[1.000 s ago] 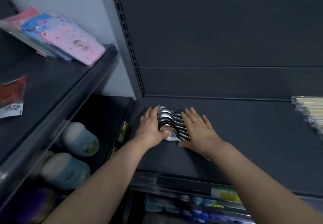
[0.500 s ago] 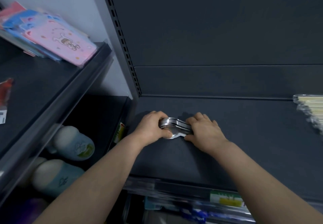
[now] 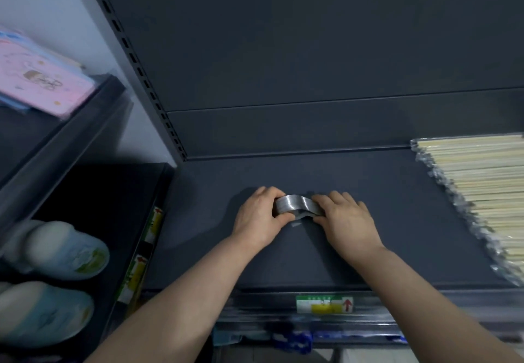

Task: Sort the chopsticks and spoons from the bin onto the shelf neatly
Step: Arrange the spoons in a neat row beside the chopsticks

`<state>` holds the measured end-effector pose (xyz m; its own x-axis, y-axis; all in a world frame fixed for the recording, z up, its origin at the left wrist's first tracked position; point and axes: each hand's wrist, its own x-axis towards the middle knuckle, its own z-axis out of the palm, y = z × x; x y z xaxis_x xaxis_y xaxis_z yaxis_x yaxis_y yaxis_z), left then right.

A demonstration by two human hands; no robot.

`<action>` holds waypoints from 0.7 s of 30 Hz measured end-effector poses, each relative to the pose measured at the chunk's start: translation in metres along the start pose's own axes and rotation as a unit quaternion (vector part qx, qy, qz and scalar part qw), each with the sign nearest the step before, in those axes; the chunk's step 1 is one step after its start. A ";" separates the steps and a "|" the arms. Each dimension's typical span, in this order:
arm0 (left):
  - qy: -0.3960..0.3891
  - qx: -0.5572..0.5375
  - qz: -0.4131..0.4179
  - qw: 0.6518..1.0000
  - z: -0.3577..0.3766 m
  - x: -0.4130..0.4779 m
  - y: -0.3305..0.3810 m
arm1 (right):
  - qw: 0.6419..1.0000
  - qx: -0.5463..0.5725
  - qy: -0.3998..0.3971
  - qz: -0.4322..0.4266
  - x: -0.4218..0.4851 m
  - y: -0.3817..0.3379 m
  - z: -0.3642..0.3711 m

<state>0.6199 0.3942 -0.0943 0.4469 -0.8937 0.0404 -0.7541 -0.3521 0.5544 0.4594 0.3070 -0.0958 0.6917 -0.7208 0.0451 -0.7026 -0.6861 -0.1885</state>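
I'm on the spoon step: a nested stack of spoons (image 3: 296, 205) is gathered between my two hands, low over the shelf (image 3: 368, 252), left of its middle and about halfway from the back panel to the front edge. Whether it touches the board I cannot tell. My left hand (image 3: 259, 216) wraps the bowl end, fingers curled over the top and thumb pressed in from the near side. My right hand (image 3: 347, 219) covers the handle end, fingers bent down over the handles. Both forearms reach in over the front edge, wrists low, backs of the hands up. The wrapped packs of chopsticks (image 3: 479, 189) already lie along the right edge, well apart. Next, I judge, the stack wants squaring and setting down, then a gentle release so the spoons don't fan out
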 end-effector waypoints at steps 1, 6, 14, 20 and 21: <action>0.000 0.000 -0.001 1.000 0.002 -0.001 0.002 | 1.000 0.014 0.012 -0.001 -0.004 0.003 0.004; -0.019 0.042 0.004 0.999 0.006 -0.005 0.011 | 0.996 0.090 0.023 -0.001 -0.015 0.009 0.019; -0.045 0.074 0.027 0.996 0.016 -0.022 0.017 | 0.995 0.089 -0.029 -0.022 -0.028 0.021 0.014; -0.021 0.093 0.089 0.991 0.021 -0.037 0.021 | 0.996 0.078 -0.011 -0.036 -0.032 0.021 0.012; -0.026 0.093 0.100 0.990 0.021 -0.039 0.018 | 0.997 0.073 -0.011 -0.036 -0.032 0.021 0.012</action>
<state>0.5784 0.4172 -0.1034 0.2579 -0.9622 0.0878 -0.9030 -0.2077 0.3760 0.4248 0.3172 -0.1128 0.7440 -0.6667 0.0432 -0.6202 -0.7132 -0.3267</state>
